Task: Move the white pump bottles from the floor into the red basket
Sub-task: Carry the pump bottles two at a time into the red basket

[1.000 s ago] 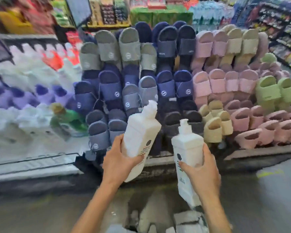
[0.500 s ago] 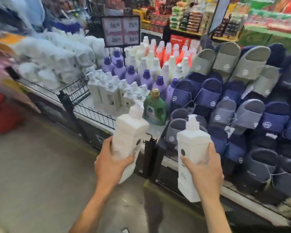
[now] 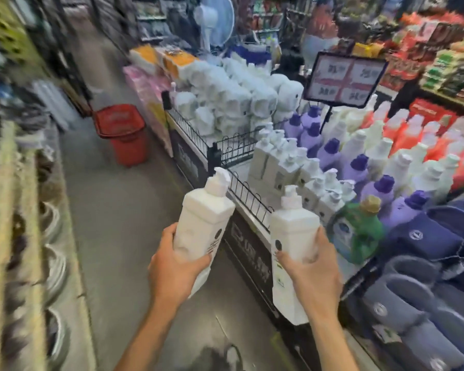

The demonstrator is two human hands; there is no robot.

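Observation:
I hold two white pump bottles in front of me, above the aisle floor. My left hand (image 3: 176,266) grips the lower body of the left pump bottle (image 3: 202,226), which tilts to the right. The right pump bottle (image 3: 292,236) stands nearly upright, with my right hand (image 3: 315,271) gripping its middle. The red basket (image 3: 122,132) stands on the floor farther down the aisle, up and to the left of both hands, beside the display stand.
A low display stand with a black wire fence (image 3: 236,148) runs along the right, holding more white pump bottles (image 3: 284,167), purple and white bottles, a green bottle (image 3: 355,231) and slippers (image 3: 423,290). Shelves line the left. The grey floor aisle (image 3: 113,223) runs between them.
The view has swung left from the slippers, along the bottle display, to the aisle, and the red basket has come into sight. Both hands keep their hold on the bottles.

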